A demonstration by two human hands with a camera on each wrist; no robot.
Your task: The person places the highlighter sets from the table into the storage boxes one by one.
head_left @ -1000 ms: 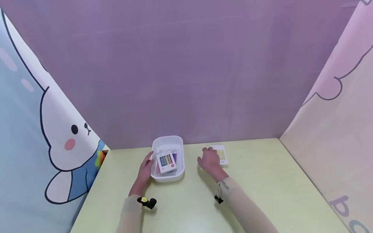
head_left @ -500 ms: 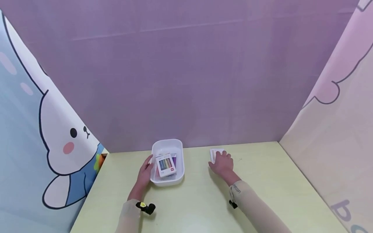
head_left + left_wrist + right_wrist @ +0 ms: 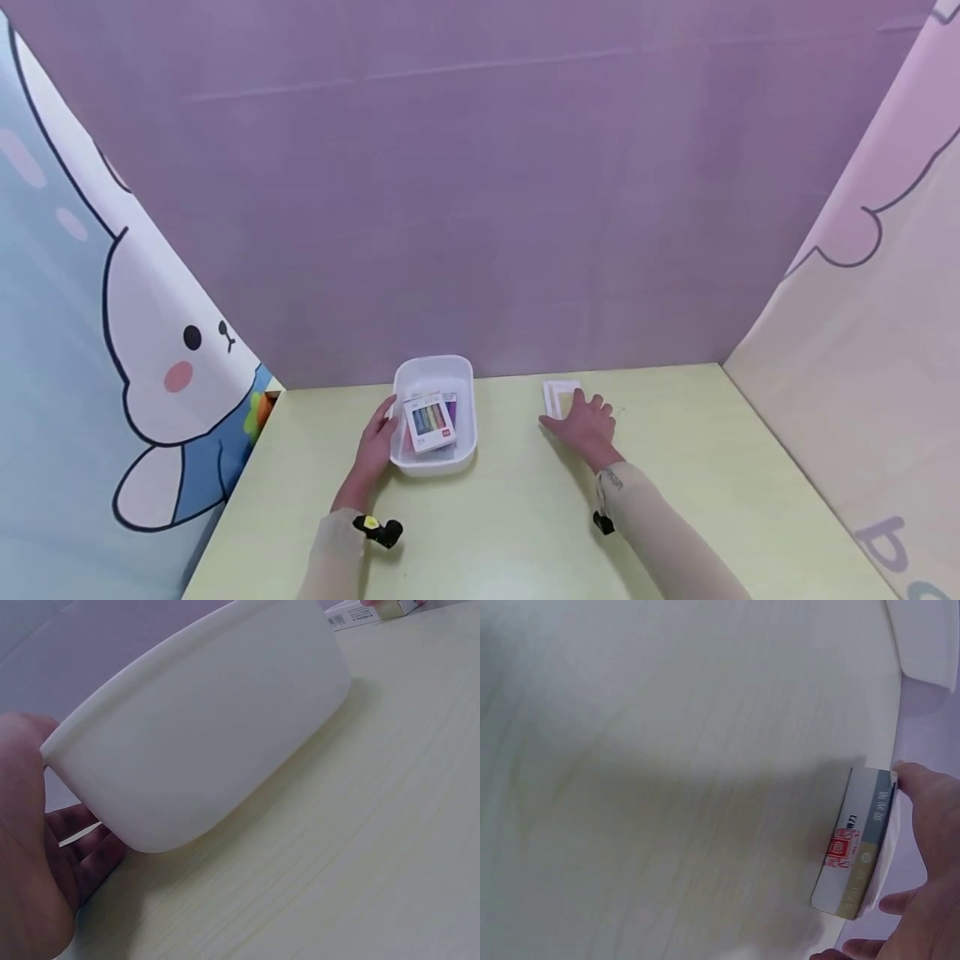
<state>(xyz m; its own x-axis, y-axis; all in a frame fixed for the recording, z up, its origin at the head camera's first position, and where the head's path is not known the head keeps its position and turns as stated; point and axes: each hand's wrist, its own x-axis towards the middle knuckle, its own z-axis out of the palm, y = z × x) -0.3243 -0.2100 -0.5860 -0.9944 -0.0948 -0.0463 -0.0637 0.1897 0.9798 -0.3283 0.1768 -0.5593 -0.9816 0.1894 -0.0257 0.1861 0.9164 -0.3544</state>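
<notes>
My left hand (image 3: 373, 450) holds the left wall of a white plastic bin (image 3: 474, 433). In the left wrist view the thumb lies over the rim of the bin (image 3: 202, 727) and the fingers curl below. Inside the bin a white box of coloured sticks (image 3: 430, 422) rests on a purple package (image 3: 451, 403). My right hand (image 3: 588, 427) reaches over a white and yellow box (image 3: 559, 398) on the table. In the right wrist view, my thumb touches one corner of that box (image 3: 859, 844), labelled as highlighters, while the other fingers are spread past its far end.
The pale yellow table (image 3: 495, 525) meets a purple backdrop (image 3: 480, 208) close behind the bin and box. Printed panels stand on both sides, the left one with a rabbit (image 3: 180, 333). Each wrist carries a small black camera (image 3: 382, 531).
My right hand has moved right over the white and yellow box, and its fingers have since spread, showing more of the box top. My left hand and the bin stay in place.
</notes>
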